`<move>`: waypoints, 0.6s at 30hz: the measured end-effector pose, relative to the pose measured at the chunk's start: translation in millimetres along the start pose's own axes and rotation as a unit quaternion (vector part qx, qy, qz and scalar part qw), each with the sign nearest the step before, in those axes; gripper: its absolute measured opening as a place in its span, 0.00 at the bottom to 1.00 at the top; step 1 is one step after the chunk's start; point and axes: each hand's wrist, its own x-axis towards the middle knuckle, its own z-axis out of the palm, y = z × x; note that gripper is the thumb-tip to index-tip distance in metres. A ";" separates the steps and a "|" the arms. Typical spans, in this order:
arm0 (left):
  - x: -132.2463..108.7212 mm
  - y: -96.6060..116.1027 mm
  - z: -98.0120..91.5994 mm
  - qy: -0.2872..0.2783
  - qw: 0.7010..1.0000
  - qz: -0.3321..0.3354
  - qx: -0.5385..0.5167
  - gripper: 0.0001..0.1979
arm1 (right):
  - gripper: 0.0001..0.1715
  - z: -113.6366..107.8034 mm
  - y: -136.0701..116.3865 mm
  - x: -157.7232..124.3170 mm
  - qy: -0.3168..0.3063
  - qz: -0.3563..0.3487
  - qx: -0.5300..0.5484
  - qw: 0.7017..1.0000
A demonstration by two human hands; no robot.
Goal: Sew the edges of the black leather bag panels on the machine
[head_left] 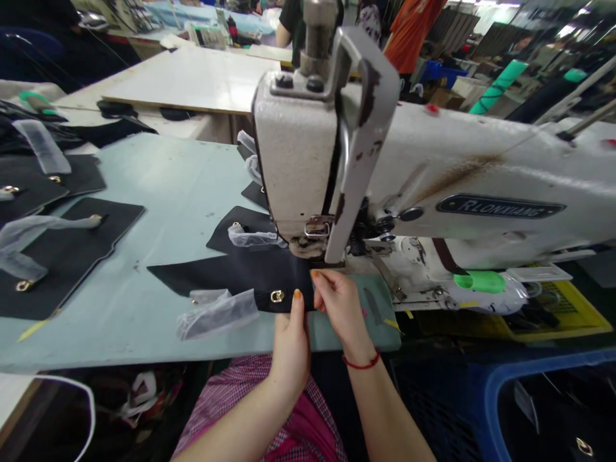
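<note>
A black fabric piece with a gold buckle and a clear plastic wrap lies under the head of a white industrial sewing machine. My left hand pinches the near edge of the black piece just right of the buckle, thumb on top. My right hand grips the same piece right below the needle area, fingers curled on the fabric. A red cord circles my right wrist.
More black pieces with gold fittings and plastic wraps lie on the pale green table at the left. A yellow tray and a blue crate sit at the right. Other people stand at the far benches.
</note>
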 end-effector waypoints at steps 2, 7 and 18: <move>-10.5 2.7 -26.2 -0.071 0.992 -0.077 0.077 0.24 | 0.18 -13.2 15.6 -14.7 0.041 -0.016 -0.054 0.998; -19.5 92.1 -67.9 -0.416 0.829 -0.050 0.370 0.13 | 0.16 -50.2 72.8 -43.5 0.142 -0.110 -0.370 0.911; 194.7 178.0 -22.8 -0.327 0.410 0.287 0.802 0.18 | 0.21 -63.4 98.3 -50.6 0.156 -0.124 -0.449 0.871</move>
